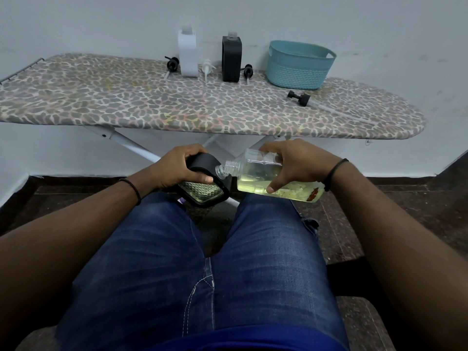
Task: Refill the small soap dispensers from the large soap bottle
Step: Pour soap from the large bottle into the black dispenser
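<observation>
Above my knees, my left hand (177,164) grips a small black-framed soap dispenser (206,190) with a clear patterned body. My right hand (295,162) holds the large clear soap bottle (258,178), tipped almost level, yellowish soap lying along its lower side. The bottle's open threaded neck (224,169) touches the dispenser's top. On the ironing board (126,102) stand a white dispenser (188,53) and a black dispenser (231,58), both without pumps. Beside them lie a black pump head (172,64), a white pump (207,68) and another black pump (248,72).
A teal plastic basket (298,63) sits at the board's right. A larger black pump with a long tube (300,97) lies near the board's rounded right end. The board's white legs (131,145) cross in front of my knees. A white wall stands behind it.
</observation>
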